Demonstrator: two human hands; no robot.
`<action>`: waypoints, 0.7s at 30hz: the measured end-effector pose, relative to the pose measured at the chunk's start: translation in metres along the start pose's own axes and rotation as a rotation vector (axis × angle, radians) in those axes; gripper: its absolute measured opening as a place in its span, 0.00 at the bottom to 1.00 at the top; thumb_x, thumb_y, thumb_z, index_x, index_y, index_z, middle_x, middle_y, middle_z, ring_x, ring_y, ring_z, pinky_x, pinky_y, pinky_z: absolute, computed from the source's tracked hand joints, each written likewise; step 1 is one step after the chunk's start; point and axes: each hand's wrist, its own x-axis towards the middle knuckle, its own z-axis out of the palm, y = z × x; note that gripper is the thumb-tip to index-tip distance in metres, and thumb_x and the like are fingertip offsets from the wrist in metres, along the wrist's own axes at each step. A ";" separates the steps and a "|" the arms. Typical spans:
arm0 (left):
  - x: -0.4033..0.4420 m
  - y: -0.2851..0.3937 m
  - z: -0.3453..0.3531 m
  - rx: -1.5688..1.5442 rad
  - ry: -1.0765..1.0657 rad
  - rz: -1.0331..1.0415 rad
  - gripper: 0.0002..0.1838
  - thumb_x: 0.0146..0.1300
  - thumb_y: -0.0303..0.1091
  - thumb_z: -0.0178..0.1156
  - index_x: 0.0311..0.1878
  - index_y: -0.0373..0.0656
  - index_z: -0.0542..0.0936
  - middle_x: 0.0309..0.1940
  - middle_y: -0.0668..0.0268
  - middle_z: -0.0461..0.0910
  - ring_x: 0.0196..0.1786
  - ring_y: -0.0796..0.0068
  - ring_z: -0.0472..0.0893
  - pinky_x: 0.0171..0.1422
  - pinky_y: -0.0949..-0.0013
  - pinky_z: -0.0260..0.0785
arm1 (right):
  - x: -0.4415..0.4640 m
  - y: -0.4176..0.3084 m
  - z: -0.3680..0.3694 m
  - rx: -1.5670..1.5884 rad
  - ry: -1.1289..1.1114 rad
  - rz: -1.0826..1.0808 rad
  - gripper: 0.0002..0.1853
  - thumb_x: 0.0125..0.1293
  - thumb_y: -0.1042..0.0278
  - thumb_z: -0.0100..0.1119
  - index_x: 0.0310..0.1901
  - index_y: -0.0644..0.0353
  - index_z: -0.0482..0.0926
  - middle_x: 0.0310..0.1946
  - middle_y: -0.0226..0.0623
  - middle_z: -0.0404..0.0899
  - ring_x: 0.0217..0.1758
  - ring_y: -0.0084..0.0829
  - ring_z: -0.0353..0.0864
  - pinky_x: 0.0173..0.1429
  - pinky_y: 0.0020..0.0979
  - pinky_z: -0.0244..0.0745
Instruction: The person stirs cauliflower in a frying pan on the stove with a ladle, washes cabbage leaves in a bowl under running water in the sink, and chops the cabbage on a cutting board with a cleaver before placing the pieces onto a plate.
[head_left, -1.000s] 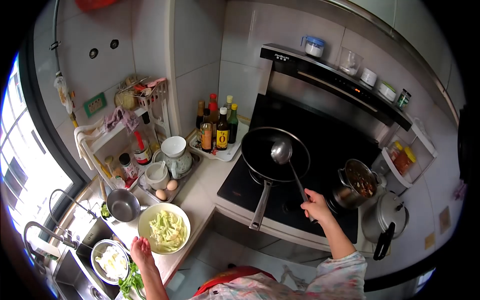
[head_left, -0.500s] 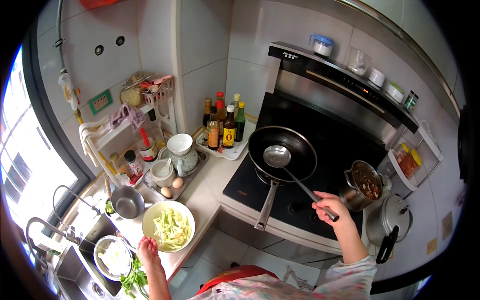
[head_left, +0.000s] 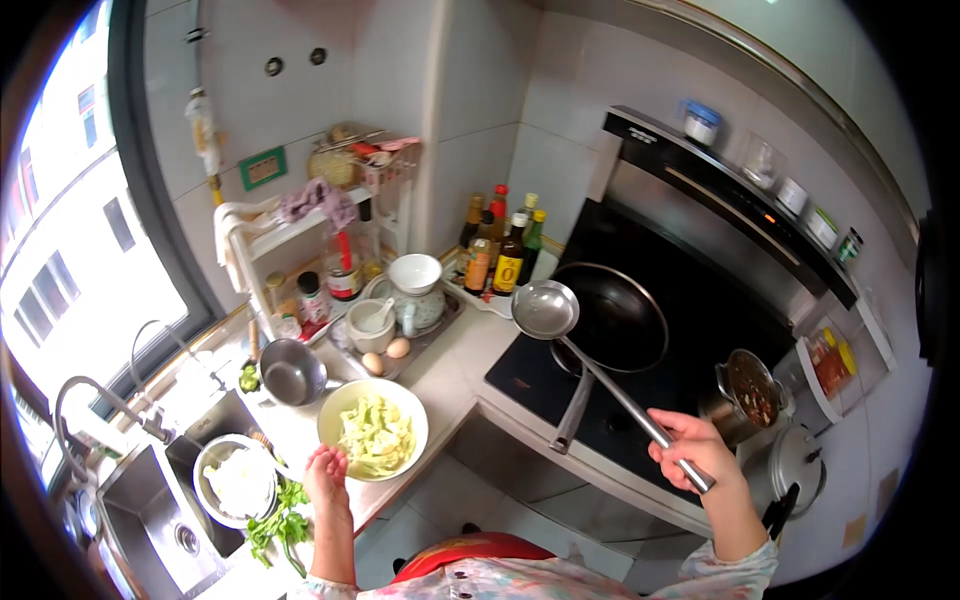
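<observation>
My right hand (head_left: 690,452) is closed round the handle of a metal ladle (head_left: 546,309). The ladle's bowl is raised over the left rim of a dark wok (head_left: 630,320), which sits on the black stove with its long handle toward me. Nothing can be made out in the ladle. My left hand (head_left: 327,478) is by the near left edge of a pale bowl (head_left: 421,440) of cut cabbage-like vegetable (head_left: 375,440). Its fingers are curled in, with nothing visible in them; whether they touch the rim is unclear.
A pot of dark food (head_left: 752,390) and a lidded pressure cooker (head_left: 797,465) stand at right. Sauce bottles (head_left: 510,255) are in the corner. Left are a saucepan (head_left: 290,372), two eggs (head_left: 398,347), a bowl of white pieces (head_left: 240,482), green leaves (head_left: 280,525) and the sink (head_left: 150,510).
The ladle has come up out of the wok and left to its rim, with my right hand holding it. My left hand stays by the bowl. The view has turned left.
</observation>
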 end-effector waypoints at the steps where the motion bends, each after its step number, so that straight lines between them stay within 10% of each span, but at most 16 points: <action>1: -0.001 0.000 0.000 -0.004 -0.007 -0.011 0.12 0.54 0.21 0.51 0.43 0.35 0.71 0.32 0.58 0.75 0.31 0.69 0.77 0.34 0.74 0.75 | -0.003 0.003 0.010 0.000 -0.022 0.010 0.36 0.47 0.87 0.48 0.63 0.66 0.56 0.28 0.47 0.73 0.14 0.25 0.69 0.14 0.23 0.61; 14: 0.032 0.084 -0.063 -0.113 0.016 -0.045 0.18 0.58 0.21 0.47 0.53 0.32 0.65 0.43 0.52 0.73 0.43 0.58 0.78 0.47 0.64 0.76 | 0.045 0.113 0.172 -0.116 -0.626 0.349 0.37 0.50 0.84 0.53 0.64 0.68 0.53 0.30 0.43 0.73 0.19 0.21 0.71 0.21 0.19 0.66; 18: 0.093 0.101 -0.144 -0.318 0.098 -0.014 0.10 0.61 0.25 0.49 0.44 0.31 0.70 0.34 0.53 0.76 0.38 0.58 0.78 0.47 0.59 0.76 | 0.067 0.179 0.227 -0.578 -0.794 0.125 0.33 0.53 0.79 0.54 0.64 0.63 0.58 0.27 0.36 0.73 0.21 0.20 0.72 0.24 0.21 0.68; 21: 0.116 0.115 -0.178 -0.469 0.275 -0.102 0.12 0.61 0.25 0.50 0.47 0.30 0.68 0.41 0.50 0.72 0.43 0.52 0.75 0.50 0.57 0.75 | 0.063 0.194 0.264 -1.155 -0.838 -0.492 0.32 0.50 0.73 0.52 0.61 0.62 0.61 0.36 0.51 0.75 0.30 0.46 0.78 0.36 0.37 0.74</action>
